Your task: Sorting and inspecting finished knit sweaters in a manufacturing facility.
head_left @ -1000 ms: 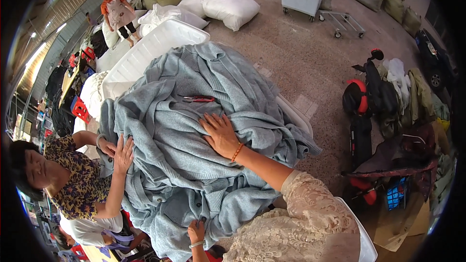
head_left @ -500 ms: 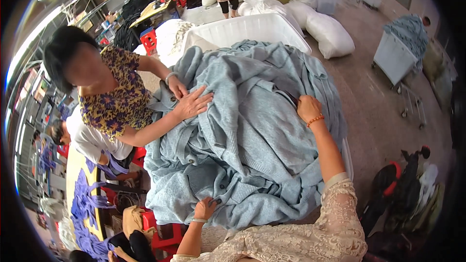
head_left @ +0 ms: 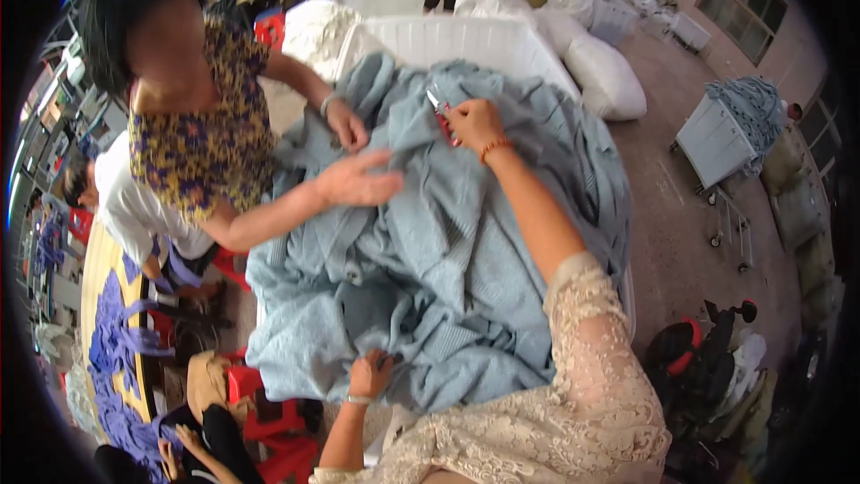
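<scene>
A big pile of light blue cloth (head_left: 448,260) is spread in the middle. Its near edge, at 6 o'clock, is gripped by the left hand (head_left: 369,375). At 12 o'clock, small red scissors (head_left: 441,116) are held in the closed right hand (head_left: 475,122) on the cloth. At 10 o'clock, the cloth is touched by another person's hands (head_left: 358,181).

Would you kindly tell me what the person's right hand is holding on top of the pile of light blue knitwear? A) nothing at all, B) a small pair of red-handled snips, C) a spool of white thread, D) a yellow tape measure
B: the right hand grips small red-handled snips at the top of the blue knitwear, while the left hand pinches the pile's near edge.
</scene>
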The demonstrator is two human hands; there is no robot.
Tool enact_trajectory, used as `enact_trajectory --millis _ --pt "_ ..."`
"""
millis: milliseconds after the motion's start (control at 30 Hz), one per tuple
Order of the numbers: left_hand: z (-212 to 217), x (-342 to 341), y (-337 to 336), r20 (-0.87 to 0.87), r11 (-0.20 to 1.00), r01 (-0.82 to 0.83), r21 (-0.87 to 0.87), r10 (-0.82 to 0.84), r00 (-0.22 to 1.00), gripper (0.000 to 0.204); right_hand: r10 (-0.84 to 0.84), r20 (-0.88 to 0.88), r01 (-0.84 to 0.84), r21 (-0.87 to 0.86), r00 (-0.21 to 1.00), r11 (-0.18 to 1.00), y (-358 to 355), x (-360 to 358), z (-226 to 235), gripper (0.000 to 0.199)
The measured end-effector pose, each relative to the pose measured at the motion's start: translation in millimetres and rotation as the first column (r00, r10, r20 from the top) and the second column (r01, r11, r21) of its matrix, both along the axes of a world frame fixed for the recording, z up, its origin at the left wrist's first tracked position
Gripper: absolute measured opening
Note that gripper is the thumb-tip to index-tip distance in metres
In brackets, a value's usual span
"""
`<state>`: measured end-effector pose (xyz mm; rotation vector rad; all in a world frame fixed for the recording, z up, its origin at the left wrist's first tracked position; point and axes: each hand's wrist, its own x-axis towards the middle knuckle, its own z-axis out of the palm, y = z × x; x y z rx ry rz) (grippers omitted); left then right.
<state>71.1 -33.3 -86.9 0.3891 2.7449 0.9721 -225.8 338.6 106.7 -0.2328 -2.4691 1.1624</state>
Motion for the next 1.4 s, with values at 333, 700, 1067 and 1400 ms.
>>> enact_trajectory --millis 333,700,1067,1400 --pt "25.1 -0.5 -23.2 0.251 0.938 -0.184 0.295 0.110 0.962 0.018 0.113 -0.694 0.076 0.236 0.711 0.969 -43.6 83.1 27.3 0.009" --pt "82.3 24.9 -34.8 0.224 0.984 0.026 0.176 -0.066 0.972 0.016 0.769 0.389 -0.855 0.341 0.507 0.391 -174.7 274.4 -162.4 0.022" --pt "85.6 37.3 -4.9 -0.297 0.998 -0.034 0.048 0.047 0.954 0.010 0.750 0.433 -0.815 -0.058 0.500 0.577 -155.8 301.7 -177.9 0.049" --pt "-14.4 -18.0 39.7 0.124 0.951 0.116 -0.287 -0.083 0.989 0.020 0.664 0.514 -0.808 0.104 0.543 0.580 -163.1 296.8 -179.3 0.014"
